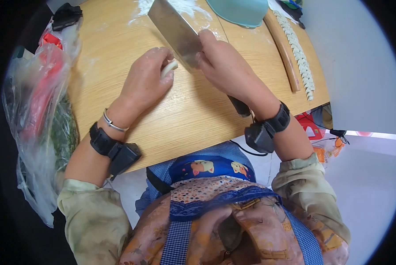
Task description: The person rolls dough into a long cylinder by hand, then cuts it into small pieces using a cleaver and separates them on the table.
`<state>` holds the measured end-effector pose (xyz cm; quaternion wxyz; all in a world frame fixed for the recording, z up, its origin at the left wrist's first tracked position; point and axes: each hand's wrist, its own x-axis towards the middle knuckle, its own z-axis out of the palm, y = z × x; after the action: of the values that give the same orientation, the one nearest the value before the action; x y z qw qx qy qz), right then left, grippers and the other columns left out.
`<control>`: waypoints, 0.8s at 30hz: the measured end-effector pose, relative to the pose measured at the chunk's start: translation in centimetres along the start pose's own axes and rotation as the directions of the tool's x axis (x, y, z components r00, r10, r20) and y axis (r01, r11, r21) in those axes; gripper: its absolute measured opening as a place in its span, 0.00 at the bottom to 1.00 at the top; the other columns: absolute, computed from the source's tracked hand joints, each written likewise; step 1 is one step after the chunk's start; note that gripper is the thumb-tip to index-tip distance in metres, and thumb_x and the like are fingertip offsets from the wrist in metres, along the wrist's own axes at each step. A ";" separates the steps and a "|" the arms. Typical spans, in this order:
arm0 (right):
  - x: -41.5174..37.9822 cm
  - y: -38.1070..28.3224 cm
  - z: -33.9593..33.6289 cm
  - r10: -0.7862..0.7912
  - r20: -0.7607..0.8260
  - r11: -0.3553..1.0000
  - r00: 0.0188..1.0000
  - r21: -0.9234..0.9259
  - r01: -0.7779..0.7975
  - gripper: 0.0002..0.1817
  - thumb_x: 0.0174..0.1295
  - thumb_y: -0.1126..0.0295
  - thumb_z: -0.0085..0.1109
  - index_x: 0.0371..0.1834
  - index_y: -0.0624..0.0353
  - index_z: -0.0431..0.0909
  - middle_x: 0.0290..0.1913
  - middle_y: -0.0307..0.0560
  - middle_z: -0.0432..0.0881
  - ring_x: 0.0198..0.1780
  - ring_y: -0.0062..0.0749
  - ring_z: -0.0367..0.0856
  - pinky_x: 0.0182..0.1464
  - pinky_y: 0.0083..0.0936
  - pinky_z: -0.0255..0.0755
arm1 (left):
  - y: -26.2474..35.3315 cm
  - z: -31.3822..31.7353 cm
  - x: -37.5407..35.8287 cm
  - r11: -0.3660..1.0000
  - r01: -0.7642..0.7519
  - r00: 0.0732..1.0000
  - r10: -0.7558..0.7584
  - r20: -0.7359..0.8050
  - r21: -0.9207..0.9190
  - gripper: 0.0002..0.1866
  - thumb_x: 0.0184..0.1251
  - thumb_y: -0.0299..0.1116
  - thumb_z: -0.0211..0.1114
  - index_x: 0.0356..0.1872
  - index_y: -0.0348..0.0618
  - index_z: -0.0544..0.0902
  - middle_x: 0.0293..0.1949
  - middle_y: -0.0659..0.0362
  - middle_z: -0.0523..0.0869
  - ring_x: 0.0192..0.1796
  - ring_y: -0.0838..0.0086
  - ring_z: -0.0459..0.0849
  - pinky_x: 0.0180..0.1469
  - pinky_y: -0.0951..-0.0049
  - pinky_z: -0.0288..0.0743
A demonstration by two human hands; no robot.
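Observation:
My right hand (226, 68) is closed around a cleaver (173, 31), whose broad metal blade points up and to the left. The end of its dark handle (238, 106) sticks out below my wrist. In my left hand (147, 77), the curled fingers hold a short piece of pale dough (169, 68), with one end showing beside the thumb. The dough is close to the blade's lower edge, just left of it. Both hands are over the wooden table (180, 123).
White flour (180, 6) is spread at the table's far side, near a teal bowl (240, 11). At the right lie a wooden rolling pin (284, 55) and a row of overlapping pale dough pieces (297, 57). Plastic bags (39, 101) hang over the left edge.

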<state>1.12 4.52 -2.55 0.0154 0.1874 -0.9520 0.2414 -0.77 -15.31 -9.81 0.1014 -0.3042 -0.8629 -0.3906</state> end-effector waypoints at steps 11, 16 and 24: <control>-3.5 -0.9 -1.2 0.016 0.133 0.999 0.991 -0.038 -0.011 0.12 0.71 0.73 0.52 0.49 0.66 0.61 0.29 0.66 0.80 0.37 0.67 0.81 0.39 0.52 0.72 | 0.2 -0.3 0.0 0.999 0.028 1.000 -0.028 0.014 -0.016 0.11 0.59 0.24 0.70 0.42 0.33 0.80 0.36 0.48 0.83 0.37 0.59 0.83 0.42 0.63 0.78; -2.7 -1.0 -1.0 -0.058 0.133 0.995 0.989 -0.075 0.069 0.10 0.64 0.77 0.51 0.45 0.72 0.66 0.32 0.71 0.82 0.38 0.67 0.83 0.41 0.53 0.75 | -0.1 -0.2 0.1 1.000 -0.020 1.000 0.020 -0.014 -0.006 0.09 0.61 0.24 0.69 0.40 0.33 0.81 0.36 0.47 0.83 0.36 0.58 0.82 0.42 0.62 0.77; 1.0 -1.0 0.8 -0.061 0.118 0.995 0.991 -0.073 0.070 0.11 0.66 0.75 0.53 0.45 0.71 0.66 0.35 0.71 0.82 0.41 0.68 0.81 0.44 0.51 0.74 | 0.0 -0.1 0.1 0.999 -0.017 1.000 0.016 -0.022 -0.033 0.10 0.59 0.25 0.69 0.39 0.33 0.80 0.35 0.46 0.83 0.37 0.53 0.81 0.43 0.59 0.76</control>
<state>0.57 3.02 -2.68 -0.0248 0.2315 -0.9533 0.1926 -0.83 -15.38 -9.68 0.1089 -0.3089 -0.8526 -0.4072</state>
